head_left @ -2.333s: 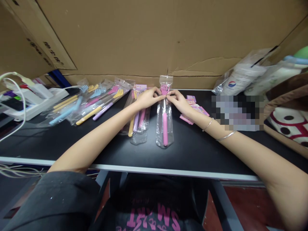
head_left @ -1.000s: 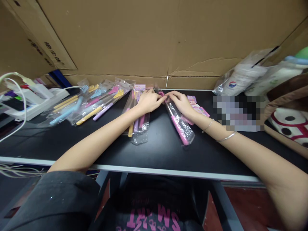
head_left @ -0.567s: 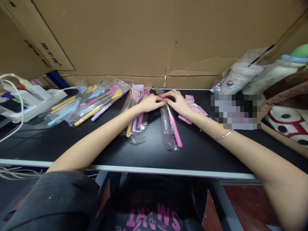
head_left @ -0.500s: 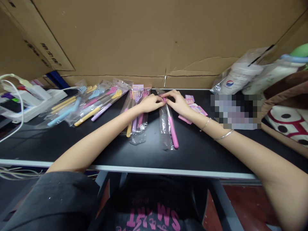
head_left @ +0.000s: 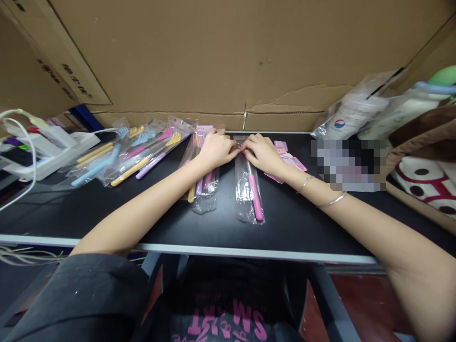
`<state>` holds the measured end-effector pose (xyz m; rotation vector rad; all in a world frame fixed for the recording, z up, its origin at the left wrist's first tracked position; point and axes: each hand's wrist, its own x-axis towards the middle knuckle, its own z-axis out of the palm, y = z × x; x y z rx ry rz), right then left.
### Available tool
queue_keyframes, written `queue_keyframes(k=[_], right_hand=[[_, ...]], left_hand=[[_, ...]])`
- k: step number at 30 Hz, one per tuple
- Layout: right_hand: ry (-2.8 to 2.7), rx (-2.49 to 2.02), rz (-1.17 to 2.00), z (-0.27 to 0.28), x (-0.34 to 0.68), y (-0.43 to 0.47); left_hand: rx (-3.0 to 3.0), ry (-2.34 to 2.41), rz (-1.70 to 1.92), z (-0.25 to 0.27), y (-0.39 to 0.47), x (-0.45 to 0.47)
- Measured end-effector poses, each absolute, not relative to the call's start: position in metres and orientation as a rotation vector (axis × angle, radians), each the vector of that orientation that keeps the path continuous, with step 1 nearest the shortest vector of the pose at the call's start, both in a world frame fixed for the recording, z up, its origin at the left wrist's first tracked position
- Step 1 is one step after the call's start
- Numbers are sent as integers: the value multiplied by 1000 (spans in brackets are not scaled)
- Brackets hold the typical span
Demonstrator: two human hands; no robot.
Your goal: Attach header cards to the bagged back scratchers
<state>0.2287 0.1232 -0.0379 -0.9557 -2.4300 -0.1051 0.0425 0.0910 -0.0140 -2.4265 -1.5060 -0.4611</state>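
A pink-handled back scratcher point(head_left: 256, 199) lies lengthwise on the black table inside a clear plastic bag point(head_left: 242, 190). Its head is hidden under my fingers. My left hand point(head_left: 218, 148) is closed, its thumb and fingertips at the left edge of the bag's upper end. From the other side, my right hand point(head_left: 261, 151) pinches the same end, fingers bent. Beneath and beside my left hand rest several bagged back scratchers point(head_left: 199, 185) with yellow, purple and pink handles. Pink printed cards point(head_left: 294, 162) are spread just right of my right hand.
More bagged back scratchers point(head_left: 142, 161) lie at the left, near a white power strip point(head_left: 60, 154) with cables. Cardboard point(head_left: 199, 61) walls the back. On the right stand a bagged drink cup point(head_left: 351, 116), a bottle point(head_left: 423, 102) and a brown-and-white bag point(head_left: 427, 175).
My left hand has risen slightly and its fingers have curled. My right fingers have drawn in over the scratcher's head, hiding it. The bag now lies flatter and a little farther right.
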Motion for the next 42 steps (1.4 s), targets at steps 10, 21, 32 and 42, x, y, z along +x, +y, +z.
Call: queue_keyframes(k=[10, 21, 32, 42], right_hand=[[-2480, -826, -139, -30, 227, 115], [-2470, -771, -115, -32, 227, 114], [-2537, -730, -234, -33, 226, 116], [-2536, -702, -258, -34, 225, 117]], left_hand=[[-2459, -1504, -408, -8, 98, 33], [-2733, -1514, -141, 0, 134, 40], [-2571, -1543, -135, -9, 147, 51], [-2507, -1763, -554, -3, 149, 44]])
